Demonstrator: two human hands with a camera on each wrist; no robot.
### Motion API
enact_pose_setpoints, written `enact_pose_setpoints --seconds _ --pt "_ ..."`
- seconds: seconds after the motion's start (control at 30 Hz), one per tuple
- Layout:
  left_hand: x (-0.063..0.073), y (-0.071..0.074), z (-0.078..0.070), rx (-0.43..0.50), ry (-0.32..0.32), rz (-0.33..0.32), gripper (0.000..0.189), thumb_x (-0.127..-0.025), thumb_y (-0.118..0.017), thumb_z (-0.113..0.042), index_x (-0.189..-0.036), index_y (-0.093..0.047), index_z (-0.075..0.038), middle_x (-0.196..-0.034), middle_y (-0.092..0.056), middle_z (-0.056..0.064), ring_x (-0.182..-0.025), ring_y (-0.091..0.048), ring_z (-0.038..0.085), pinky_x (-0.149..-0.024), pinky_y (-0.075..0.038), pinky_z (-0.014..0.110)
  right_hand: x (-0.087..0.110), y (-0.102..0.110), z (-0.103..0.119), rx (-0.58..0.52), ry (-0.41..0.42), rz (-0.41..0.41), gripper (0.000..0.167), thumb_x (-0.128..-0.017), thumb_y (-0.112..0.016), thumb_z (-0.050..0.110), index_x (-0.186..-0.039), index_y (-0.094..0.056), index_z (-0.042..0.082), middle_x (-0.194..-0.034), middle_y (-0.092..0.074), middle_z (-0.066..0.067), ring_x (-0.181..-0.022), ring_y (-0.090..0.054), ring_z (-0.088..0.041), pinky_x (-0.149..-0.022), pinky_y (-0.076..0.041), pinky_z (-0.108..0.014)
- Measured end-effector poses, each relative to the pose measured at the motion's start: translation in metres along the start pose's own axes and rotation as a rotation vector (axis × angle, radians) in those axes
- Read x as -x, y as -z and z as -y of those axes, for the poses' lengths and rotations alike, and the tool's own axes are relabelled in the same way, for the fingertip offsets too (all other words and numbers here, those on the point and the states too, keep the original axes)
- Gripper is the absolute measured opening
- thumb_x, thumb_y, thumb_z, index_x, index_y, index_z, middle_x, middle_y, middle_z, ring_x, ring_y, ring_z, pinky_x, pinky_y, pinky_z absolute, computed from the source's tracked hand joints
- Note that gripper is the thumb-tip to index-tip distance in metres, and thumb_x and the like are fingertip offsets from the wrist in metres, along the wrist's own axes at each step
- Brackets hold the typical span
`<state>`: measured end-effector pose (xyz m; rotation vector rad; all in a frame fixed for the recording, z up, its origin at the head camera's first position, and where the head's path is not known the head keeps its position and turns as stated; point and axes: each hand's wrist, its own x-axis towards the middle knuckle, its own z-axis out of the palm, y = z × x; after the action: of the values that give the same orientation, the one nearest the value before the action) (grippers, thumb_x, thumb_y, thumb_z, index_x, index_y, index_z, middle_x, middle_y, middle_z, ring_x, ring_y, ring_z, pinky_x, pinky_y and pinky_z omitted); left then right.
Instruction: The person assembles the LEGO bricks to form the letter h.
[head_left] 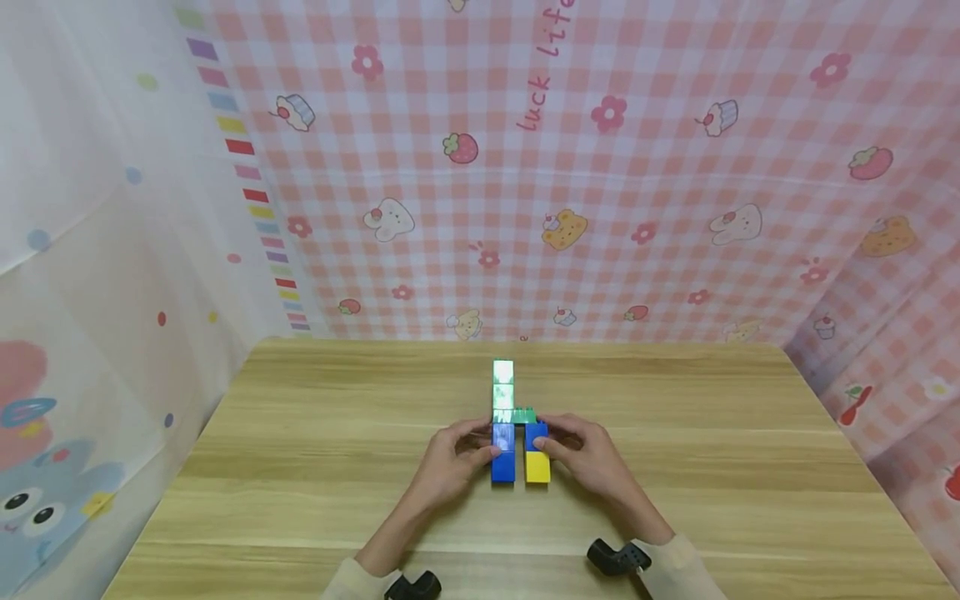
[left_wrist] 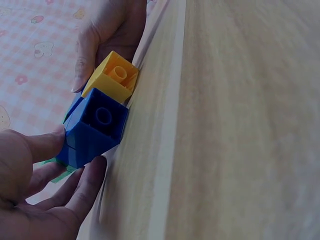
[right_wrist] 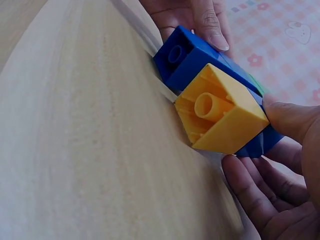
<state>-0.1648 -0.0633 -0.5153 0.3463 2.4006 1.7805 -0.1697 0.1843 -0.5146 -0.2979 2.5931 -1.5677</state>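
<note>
A figure of joined toy building blocks lies on the table between both hands. One long column has green blocks (head_left: pixel 503 397) at its far end and blue blocks (head_left: pixel 503 467) at its near end. Beside it runs a short leg, a blue block with a yellow block (head_left: pixel 537 467) at the end; a green piece (head_left: pixel 525 415) bridges the two. My left hand (head_left: pixel 452 462) pinches the blue blocks of the long column between thumb and fingers. On the other side my right hand (head_left: pixel 588 454) grips the short leg. Both wrist views show the hollow block undersides facing the camera.
The wooden table (head_left: pixel 315 467) extends on all sides of the blocks. Behind it hangs a pink checked cloth (head_left: pixel 525 183), with a pale printed curtain (head_left: pixel 112 208) at the left. Black wrist devices (head_left: pixel 617 558) sit at the cuffs.
</note>
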Motion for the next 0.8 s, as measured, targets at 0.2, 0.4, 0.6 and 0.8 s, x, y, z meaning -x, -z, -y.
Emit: enact_pose_setpoints --seconds 0.2,0.4,0.6,0.8 --pt "0.0004 -0.001 0.0009 -0.024 0.005 -0.003 0.043 -0.096 -0.073 -0.017 -0.135 -0.064 -0.003 -0.122 -0.071 0.013 -0.108 -0.068 0.023 -0.089 -0.06 0.025 -0.0005 -0.0001 -0.001 0.046 -0.003 -0.009 0.038 -0.095 -0.074 0.032 -0.131 -0.071 0.019 -0.123 -0.072 -0.002 -0.107 -0.066 -0.014 -0.094 -0.058 -0.027" --pt "0.0019 -0.0005 -0.0018 -0.05 0.006 -0.011 0.042 -0.095 -0.074 -0.017 -0.133 -0.065 0.0 -0.118 -0.071 0.013 -0.101 -0.066 0.019 -0.079 -0.058 0.018 -0.0008 -0.0001 0.0002 0.08 -0.007 -0.013 0.037 -0.094 -0.075 0.032 -0.128 -0.073 0.018 -0.118 -0.073 0.002 -0.105 -0.065 -0.013 -0.092 -0.056 -0.028" --pt "0.0023 -0.0005 -0.003 -0.054 0.006 -0.008 0.042 -0.095 -0.074 -0.017 -0.133 -0.065 0.0 -0.121 -0.071 0.014 -0.099 -0.067 0.018 -0.078 -0.057 0.016 -0.0011 -0.0004 0.0005 0.103 -0.007 -0.012 0.036 -0.094 -0.075 0.032 -0.128 -0.073 0.018 -0.118 -0.073 0.002 -0.103 -0.065 -0.012 -0.091 -0.056 -0.029" --pt "0.0023 -0.001 -0.0025 -0.081 0.013 -0.001 0.043 -0.096 -0.073 -0.02 -0.133 -0.065 -0.001 -0.121 -0.071 0.013 -0.098 -0.066 0.016 -0.078 -0.057 0.017 -0.0008 -0.0009 0.0011 0.114 -0.025 -0.01 0.037 -0.095 -0.074 0.033 -0.128 -0.073 0.018 -0.119 -0.072 0.003 -0.1 -0.063 -0.012 -0.088 -0.055 -0.027"
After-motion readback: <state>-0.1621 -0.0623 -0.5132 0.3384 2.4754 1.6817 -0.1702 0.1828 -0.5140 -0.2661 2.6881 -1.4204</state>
